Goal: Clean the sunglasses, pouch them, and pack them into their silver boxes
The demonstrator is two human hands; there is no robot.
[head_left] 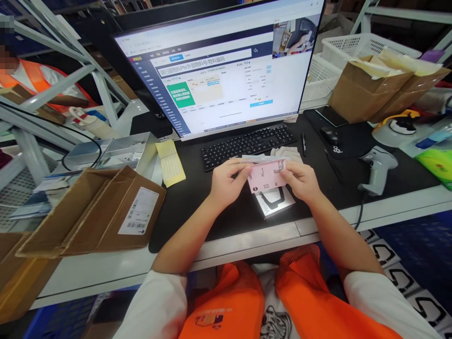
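Between my two hands is a pink printed slip (266, 175), held up in front of the keyboard. My left hand (228, 181) pinches its left edge, thumb in front. At the right edge, my right hand (302, 179) grips it the same way. Whitish sheets or bags (287, 153) show just behind the slip; I cannot tell whether the hands hold them too. Below the slip, a small white box (275, 202) with a black shape printed on it lies on the black desk mat (226, 226); the slip covers its upper part.
A monitor (229, 70) and keyboard (247, 145) stand ahead. To the left are an opened cardboard box (106, 212) and a yellow pad (170, 162). Rightward lie a pen (303, 144), mouse (330, 135) and barcode scanner (379, 169). Another person's orange vest (38, 77) shows far left.
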